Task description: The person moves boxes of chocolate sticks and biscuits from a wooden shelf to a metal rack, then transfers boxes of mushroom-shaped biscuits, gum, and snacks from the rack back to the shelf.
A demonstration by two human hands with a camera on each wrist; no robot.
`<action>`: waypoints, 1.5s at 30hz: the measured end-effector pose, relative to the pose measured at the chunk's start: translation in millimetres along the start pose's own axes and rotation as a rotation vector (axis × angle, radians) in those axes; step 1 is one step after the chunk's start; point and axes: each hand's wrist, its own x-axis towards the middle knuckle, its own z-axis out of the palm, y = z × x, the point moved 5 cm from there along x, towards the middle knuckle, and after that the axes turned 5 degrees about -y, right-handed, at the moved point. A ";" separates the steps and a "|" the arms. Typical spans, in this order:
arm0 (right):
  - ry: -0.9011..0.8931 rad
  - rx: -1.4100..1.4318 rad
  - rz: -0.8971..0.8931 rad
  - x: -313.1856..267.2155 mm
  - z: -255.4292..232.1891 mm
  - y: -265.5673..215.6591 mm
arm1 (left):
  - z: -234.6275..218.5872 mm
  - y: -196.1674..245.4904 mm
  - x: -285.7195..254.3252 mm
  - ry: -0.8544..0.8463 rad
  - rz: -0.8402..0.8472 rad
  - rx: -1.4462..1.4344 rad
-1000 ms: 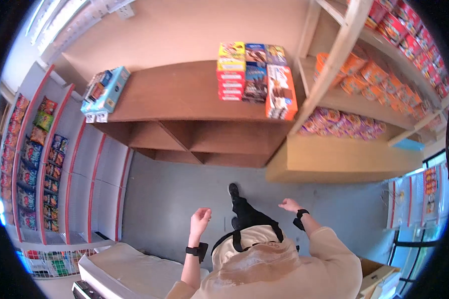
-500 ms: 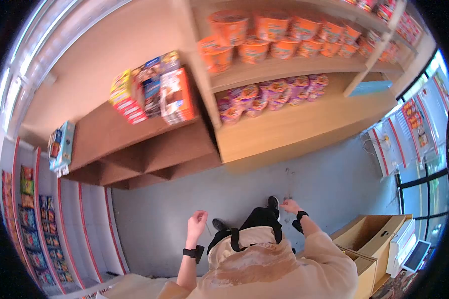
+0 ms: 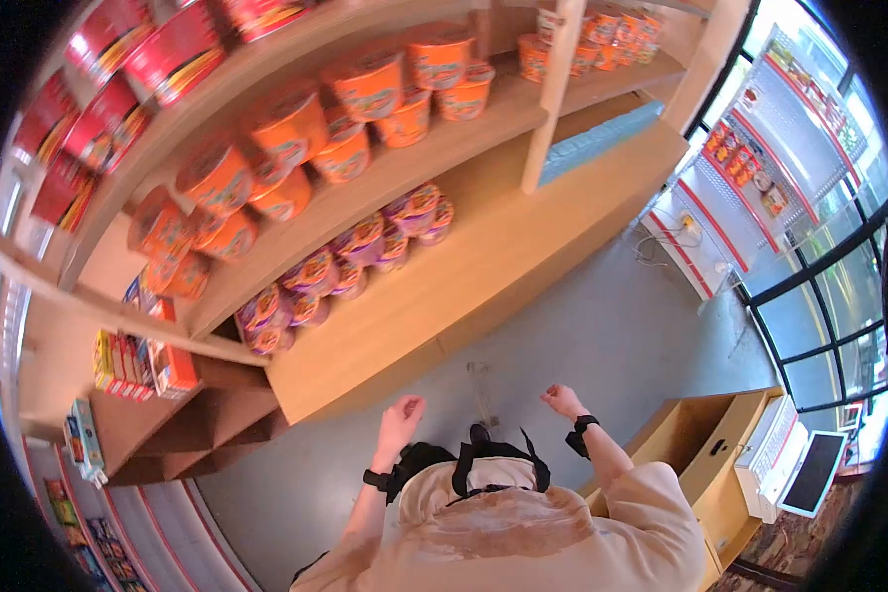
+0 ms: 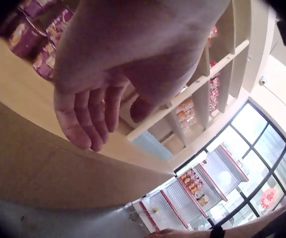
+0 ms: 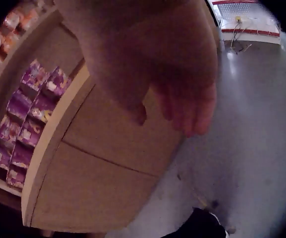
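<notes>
My left hand (image 3: 402, 417) hangs in front of my body with loosely curled fingers and holds nothing. In the left wrist view its fingers (image 4: 86, 119) droop apart from the thumb, with the wooden shelf behind. My right hand (image 3: 563, 402) likewise hangs over the floor with nothing in it, its fingers relaxed in the right wrist view. Ahead on the wooden shelf unit (image 3: 503, 237) stand purple instant noodle cups (image 3: 360, 239) on the lowest board. Orange noodle cups (image 3: 365, 84) fill the board above, and red cups (image 3: 173, 49) sit higher up.
A brown cabinet (image 3: 158, 419) with snack boxes (image 3: 123, 365) stands at the left. To the right are a wooden counter (image 3: 705, 424) with a screen (image 3: 814, 474), and white racks (image 3: 730, 187) by the windows. Loose cables (image 3: 651, 247) lie on the grey floor (image 3: 582, 316).
The view has swung to the right and closer to the noodle shelves; the brown cabinet has slid to the lower left. Both hands stay empty at the front of the body.
</notes>
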 end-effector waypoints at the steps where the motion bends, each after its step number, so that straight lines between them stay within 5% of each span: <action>1: 0.036 0.047 0.016 0.9 -13.9 7.5 | 14.4 4.0 14.5 -0.028 0.030 -0.001; 11: 0.064 0.330 0.083 9.1 -74.0 52.1 | 113.5 88.4 123.4 -0.309 0.079 0.206; 18: 0.185 0.313 0.158 58.1 -179.3 93.6 | 196.3 140.1 235.8 -0.460 0.076 0.247; 23: 0.334 0.384 0.143 91.3 -319.4 82.7 | 256.9 216.4 317.6 -0.486 0.324 0.272; 27: 0.437 0.503 0.123 113.8 -391.3 82.3 | 293.7 268.0 357.0 -0.522 0.354 0.264; 36: 0.525 0.606 -0.022 213.3 -549.8 163.0 | 371.4 300.3 419.1 -0.400 0.196 0.344; 39: 0.721 0.532 -0.164 241.4 -634.6 194.3 | 403.0 308.8 429.3 -0.265 0.163 0.384; 45: 0.841 0.524 -0.232 253.7 -801.3 221.0 | 479.9 385.7 450.2 -0.277 0.106 0.257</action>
